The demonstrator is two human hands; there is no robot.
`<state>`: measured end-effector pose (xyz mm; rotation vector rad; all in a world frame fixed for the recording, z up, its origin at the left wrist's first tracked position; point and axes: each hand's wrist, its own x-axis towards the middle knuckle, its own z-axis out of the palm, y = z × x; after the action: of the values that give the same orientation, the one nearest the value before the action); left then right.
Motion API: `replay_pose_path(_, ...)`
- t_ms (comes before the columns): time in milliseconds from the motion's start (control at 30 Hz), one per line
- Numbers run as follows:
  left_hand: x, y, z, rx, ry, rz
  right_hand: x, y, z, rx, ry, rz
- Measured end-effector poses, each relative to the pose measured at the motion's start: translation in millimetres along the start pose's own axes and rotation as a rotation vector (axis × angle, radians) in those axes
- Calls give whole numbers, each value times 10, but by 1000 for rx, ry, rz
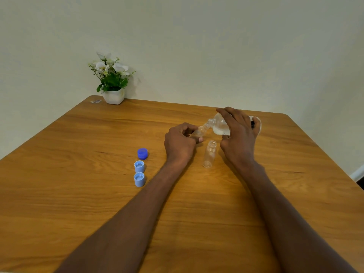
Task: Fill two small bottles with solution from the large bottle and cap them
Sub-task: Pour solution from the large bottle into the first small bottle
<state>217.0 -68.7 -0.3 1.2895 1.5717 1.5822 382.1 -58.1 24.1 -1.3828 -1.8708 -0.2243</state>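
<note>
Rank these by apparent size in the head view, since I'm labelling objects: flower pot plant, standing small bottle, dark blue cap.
1. Flower pot plant, though farthest away.
2. Standing small bottle.
3. Dark blue cap, clearly smallest.

No sleeves, watch or rings can be seen: both forearms are bare, left hand (180, 143) and right hand (239, 134) ungloved.

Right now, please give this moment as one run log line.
left hand: holds small bottle | right hand: tilts large bottle | second bottle: uncapped
</note>
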Motion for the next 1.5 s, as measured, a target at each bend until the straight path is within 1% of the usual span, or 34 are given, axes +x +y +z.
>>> replay_pose_path(1500, -14, 32, -16, 35, 2, 22, 1, -7, 0, -5, 4, -5)
